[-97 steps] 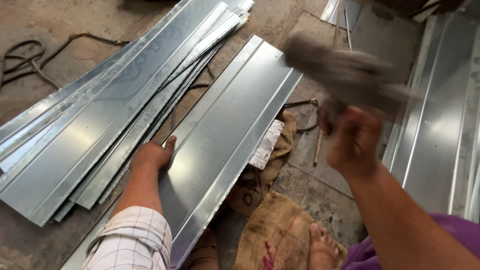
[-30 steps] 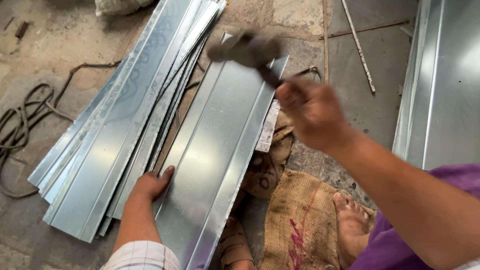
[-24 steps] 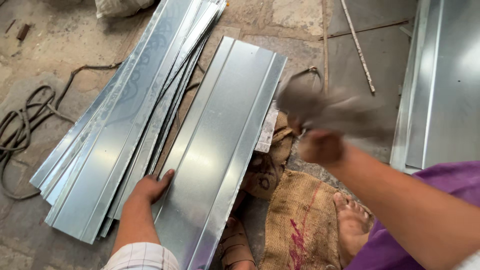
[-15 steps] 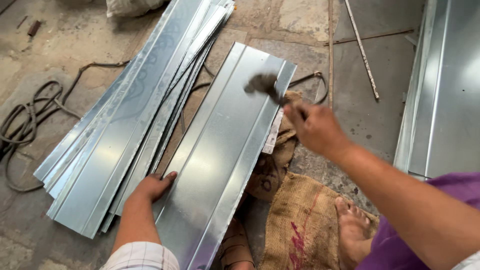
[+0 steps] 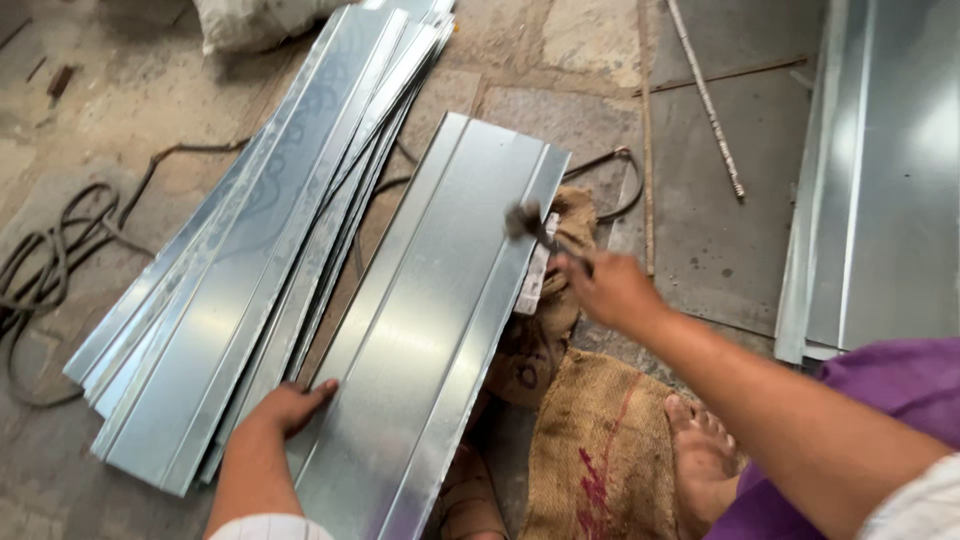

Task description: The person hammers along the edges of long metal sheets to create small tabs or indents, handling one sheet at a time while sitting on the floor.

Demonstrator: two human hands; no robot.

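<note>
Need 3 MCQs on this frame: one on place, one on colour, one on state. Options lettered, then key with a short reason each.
1. Where is the hammer head?
A. at the right edge of the metal sheet
B. on the sheet stack
C. on the bare floor

2. What colour is the sacking by the foot?
A. blue
B. brown
C. white

3. What is the left hand doing?
A. gripping the hammer
B. lifted in the air
C. resting flat on the sheet

Key:
1. A, the head sits at the sheet's folded right edge, gripped by the right hand.
2. B, it is brown burlap with red marks.
3. C, the palm lies on the sheet's near left edge.
</note>
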